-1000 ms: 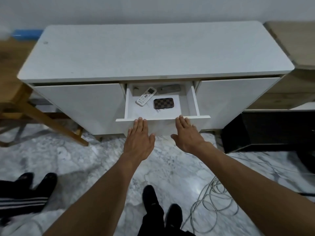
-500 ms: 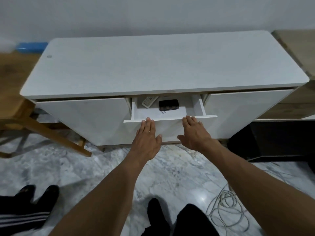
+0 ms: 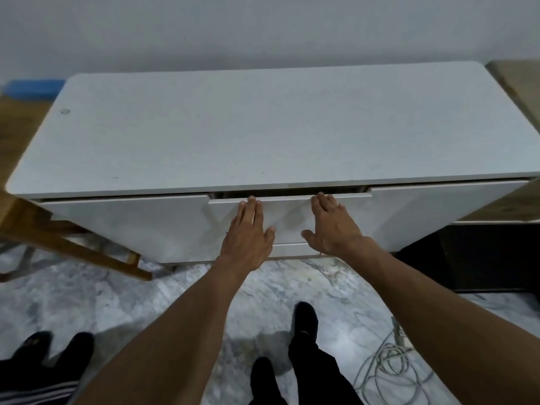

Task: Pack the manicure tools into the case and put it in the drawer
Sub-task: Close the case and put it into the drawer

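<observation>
The white drawer [image 3: 287, 213] in the middle of the white cabinet [image 3: 263, 133] is pushed almost fully in; only a thin dark gap shows above its front. My left hand [image 3: 248, 238] lies flat against the left part of the drawer front, fingers spread. My right hand [image 3: 331, 226] lies flat against the right part, fingertips at the top edge. Neither hand holds anything. The checkered manicure case is hidden inside the drawer.
A wooden stand [image 3: 67, 244] stands left of the cabinet. A dark cabinet [image 3: 482, 258] sits low on the right. A coil of cable [image 3: 391, 372] lies on the marble floor. Another person's dark shoes [image 3: 52, 349] are at the lower left, my own feet [image 3: 304, 320] below.
Both hands pushed the drawer inward from wide open to almost closed. The case and the remotes inside have gone out of sight.
</observation>
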`<act>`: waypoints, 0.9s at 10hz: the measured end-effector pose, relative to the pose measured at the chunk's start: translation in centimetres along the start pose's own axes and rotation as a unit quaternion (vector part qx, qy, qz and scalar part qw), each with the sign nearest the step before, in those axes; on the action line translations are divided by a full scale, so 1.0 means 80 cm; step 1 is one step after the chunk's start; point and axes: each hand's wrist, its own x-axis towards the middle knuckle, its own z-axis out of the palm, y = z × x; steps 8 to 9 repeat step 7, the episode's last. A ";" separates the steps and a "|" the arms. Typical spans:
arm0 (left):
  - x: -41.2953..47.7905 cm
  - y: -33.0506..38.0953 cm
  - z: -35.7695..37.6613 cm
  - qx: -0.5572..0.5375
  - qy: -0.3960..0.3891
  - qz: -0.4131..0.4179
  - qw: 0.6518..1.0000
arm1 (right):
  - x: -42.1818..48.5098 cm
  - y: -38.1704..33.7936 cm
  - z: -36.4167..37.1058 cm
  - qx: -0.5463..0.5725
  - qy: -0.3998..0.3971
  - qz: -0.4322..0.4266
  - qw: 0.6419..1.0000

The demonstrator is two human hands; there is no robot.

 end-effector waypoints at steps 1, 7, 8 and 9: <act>0.013 -0.002 0.000 0.000 0.002 -0.003 1.000 | 0.010 0.002 0.000 -0.003 0.003 -0.003 1.000; 0.025 -0.002 -0.008 -0.027 -0.018 -0.020 0.999 | 0.021 0.019 -0.008 0.042 -0.001 -0.032 0.999; 0.025 -0.002 -0.008 -0.027 -0.018 -0.020 0.999 | 0.021 0.019 -0.008 0.042 -0.001 -0.032 0.999; 0.025 -0.002 -0.008 -0.027 -0.018 -0.020 0.999 | 0.021 0.019 -0.008 0.042 -0.001 -0.032 0.999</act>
